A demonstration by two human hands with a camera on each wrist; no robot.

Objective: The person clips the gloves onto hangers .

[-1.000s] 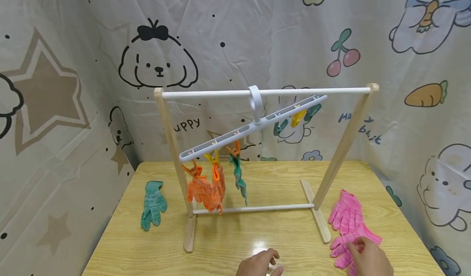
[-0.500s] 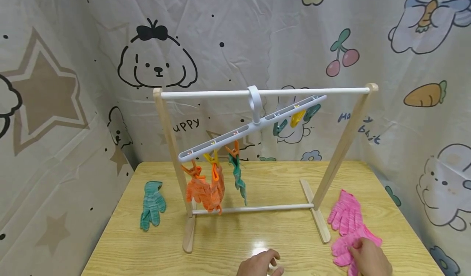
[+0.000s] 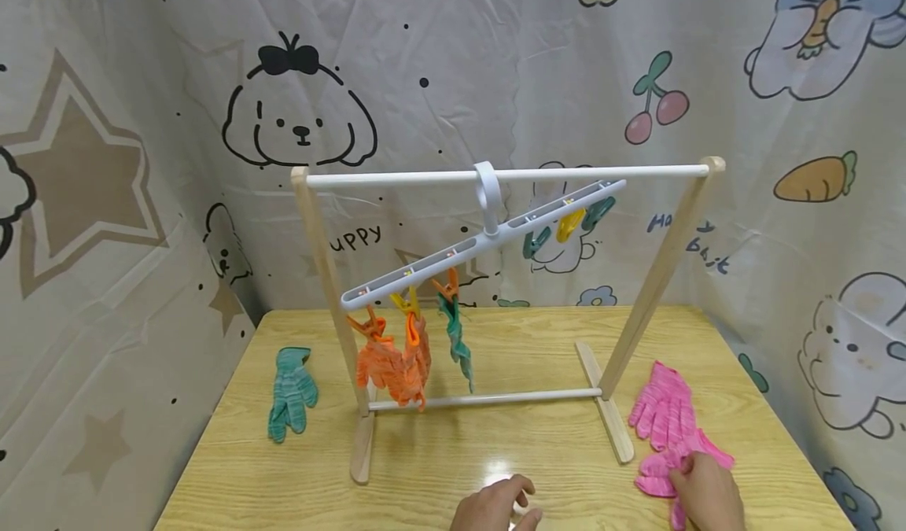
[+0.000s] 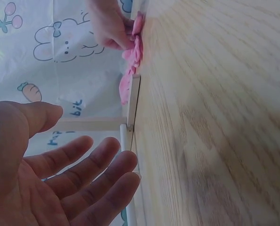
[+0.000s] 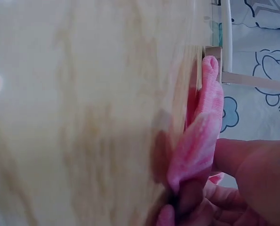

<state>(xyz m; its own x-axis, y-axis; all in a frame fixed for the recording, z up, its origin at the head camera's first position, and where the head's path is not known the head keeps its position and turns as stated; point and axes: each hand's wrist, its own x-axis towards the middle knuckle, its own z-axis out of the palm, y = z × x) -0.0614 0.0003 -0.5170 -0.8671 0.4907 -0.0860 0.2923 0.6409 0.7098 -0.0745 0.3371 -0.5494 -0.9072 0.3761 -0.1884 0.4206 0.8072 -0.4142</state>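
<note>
At the table's right front, my right hand (image 3: 708, 493) pinches a pink glove (image 3: 657, 476) between thumb and fingers. The right wrist view shows that pink glove (image 5: 201, 136) bunched up at the fingertips, partly hidden by the hand. A second pink glove (image 3: 664, 409) lies flat just behind it. My left hand (image 3: 491, 506) is at the front middle of the table, holding nothing. In the left wrist view its fingers (image 4: 88, 176) are loosely bent and spread, with the thumb apart.
A wooden rack (image 3: 653, 287) carries a tilted grey hanger (image 3: 439, 270) with an orange glove (image 3: 392, 366) and a teal glove (image 3: 457, 338) clipped on its left. Bare clips (image 3: 570, 224) hang on its right. Another teal glove (image 3: 292, 393) lies at left on the table (image 3: 510, 452).
The front pink glove has bunched up slightly in my right hand, its fingers shifting and folding. My left hand stays nearly in place. The head view has shifted slightly.
</note>
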